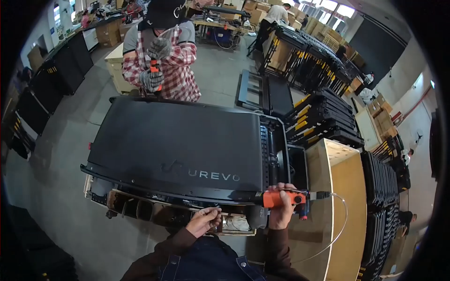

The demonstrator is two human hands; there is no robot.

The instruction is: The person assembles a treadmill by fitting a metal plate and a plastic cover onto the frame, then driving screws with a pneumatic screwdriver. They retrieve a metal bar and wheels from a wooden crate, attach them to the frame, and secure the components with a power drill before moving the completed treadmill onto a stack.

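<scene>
A black treadmill [176, 140] with UREVO lettering lies across the bench before me. My right hand [280, 213] is wrapped round an orange power screwdriver [276, 198], held level over the treadmill's near right corner. A clear hose [346, 210] curves away from the tool's back end, and its dark front end points left along the near side rail [187, 191]. Just below that rail, my left hand [205, 222] is closed in a pinch, fingertips close to the frame edge. Whatever is between them is too small to make out.
Under the treadmill, an open wooden compartment tray [240, 232] holds small parts. Across from me a co-worker [161, 56] in gloves grips another orange tool [155, 70]. A plywood box [321, 187] stands close on my right, with stacked black frames [328, 112] behind it.
</scene>
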